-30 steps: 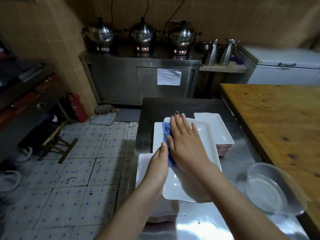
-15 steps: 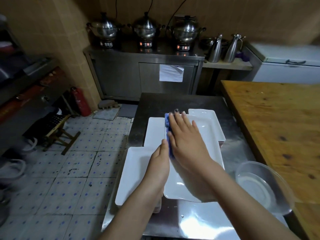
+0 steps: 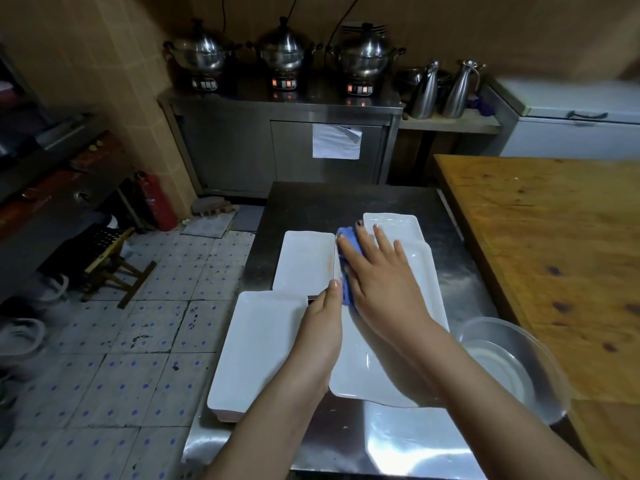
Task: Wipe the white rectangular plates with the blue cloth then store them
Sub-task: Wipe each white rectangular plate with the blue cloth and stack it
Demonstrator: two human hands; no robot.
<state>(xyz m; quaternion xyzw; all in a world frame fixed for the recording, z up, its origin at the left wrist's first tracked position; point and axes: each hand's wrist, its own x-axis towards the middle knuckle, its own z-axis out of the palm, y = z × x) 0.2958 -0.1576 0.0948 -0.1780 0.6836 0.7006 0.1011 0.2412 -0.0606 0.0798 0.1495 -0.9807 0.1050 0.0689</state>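
A white rectangular plate (image 3: 377,368) is held just above the steel table (image 3: 346,202). My left hand (image 3: 322,330) grips its left edge, thumb on top. My right hand (image 3: 381,282) lies flat with straight fingers and presses the blue cloth (image 3: 346,245) onto the plate's far left part. More white rectangular plates lie around it: a stack at the near left (image 3: 256,344), one at the back left (image 3: 304,261), and a stack at the back right (image 3: 394,225).
A shallow metal bowl (image 3: 512,362) sits to the right of the plates, against a wooden table (image 3: 554,254). Three steel pots (image 3: 284,50) and two jugs stand on the counter behind. On the tiled floor at left are a folding stool (image 3: 110,258) and a fire extinguisher (image 3: 156,202).
Both hands keep nearly the same hold. My right hand has slid the cloth slightly toward the plate's far end. The view has shifted, and more of the near-left stack shows.
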